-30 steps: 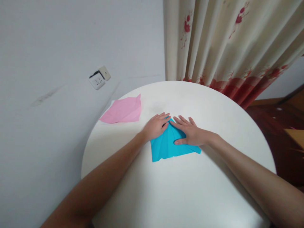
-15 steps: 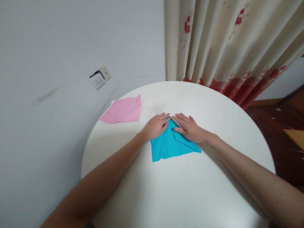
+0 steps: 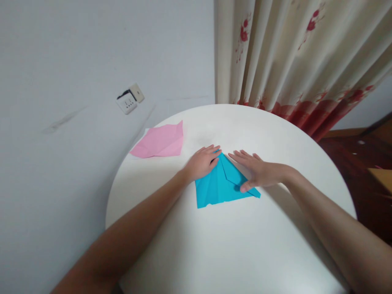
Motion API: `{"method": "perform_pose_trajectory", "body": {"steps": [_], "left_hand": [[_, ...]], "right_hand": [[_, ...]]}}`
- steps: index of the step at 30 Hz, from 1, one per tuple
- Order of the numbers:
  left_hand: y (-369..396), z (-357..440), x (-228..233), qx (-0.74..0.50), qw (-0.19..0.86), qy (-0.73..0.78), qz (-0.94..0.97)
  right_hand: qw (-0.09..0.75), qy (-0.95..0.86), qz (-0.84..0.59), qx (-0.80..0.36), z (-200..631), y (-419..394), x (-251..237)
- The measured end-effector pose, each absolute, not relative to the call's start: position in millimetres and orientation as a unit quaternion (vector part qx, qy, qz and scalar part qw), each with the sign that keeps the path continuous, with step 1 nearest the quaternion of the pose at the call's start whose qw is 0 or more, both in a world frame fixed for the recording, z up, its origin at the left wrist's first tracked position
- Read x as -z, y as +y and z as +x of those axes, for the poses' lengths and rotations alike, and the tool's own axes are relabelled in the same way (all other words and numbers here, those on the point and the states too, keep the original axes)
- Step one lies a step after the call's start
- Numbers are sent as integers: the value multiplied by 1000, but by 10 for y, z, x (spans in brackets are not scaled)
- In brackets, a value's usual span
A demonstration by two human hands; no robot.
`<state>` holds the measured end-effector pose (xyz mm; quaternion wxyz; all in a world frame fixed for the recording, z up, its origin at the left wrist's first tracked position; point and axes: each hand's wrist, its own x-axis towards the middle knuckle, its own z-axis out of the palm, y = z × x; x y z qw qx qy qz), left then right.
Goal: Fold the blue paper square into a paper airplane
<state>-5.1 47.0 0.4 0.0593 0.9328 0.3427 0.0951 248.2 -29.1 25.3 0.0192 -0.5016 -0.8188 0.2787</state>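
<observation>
A blue sheet of paper (image 3: 214, 187) lies on the white round table, its right side folded over into a slanted flap (image 3: 234, 173) and its top coming to a point. My left hand (image 3: 204, 162) rests flat on the paper's upper left part, fingers stretched toward the tip and covering that edge. Over the folded right edge is my right hand (image 3: 251, 168), open, thumb out above the lower flap and fingers past the edge over the table. Whether the right thumb touches the paper I cannot tell.
Pink paper (image 3: 161, 141) lies at the table's back left, with a white edge showing behind it. The round table (image 3: 232, 245) stands against a wall with a socket (image 3: 126, 103). Patterned curtains (image 3: 275, 53) hang behind its far edge.
My right hand has slid right and slightly down from the flap, with the thumb moved toward the paper's lower right. More of the flap shows. My left hand stays in place.
</observation>
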Motion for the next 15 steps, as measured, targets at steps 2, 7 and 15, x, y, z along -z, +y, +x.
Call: {"method": "perform_pose_trajectory", "body": {"steps": [2, 7, 15], "left_hand": [[479, -56, 8, -96, 61, 339, 934], [500, -57, 34, -99, 62, 342, 932], [505, -61, 56, -98, 58, 342, 933]], "right_hand": [[81, -801, -535, -256, 2432, -221, -199], [85, -781, -587, -193, 2342, -118, -87], [-64, -778, -572, -252, 2584, -409, -386]]}}
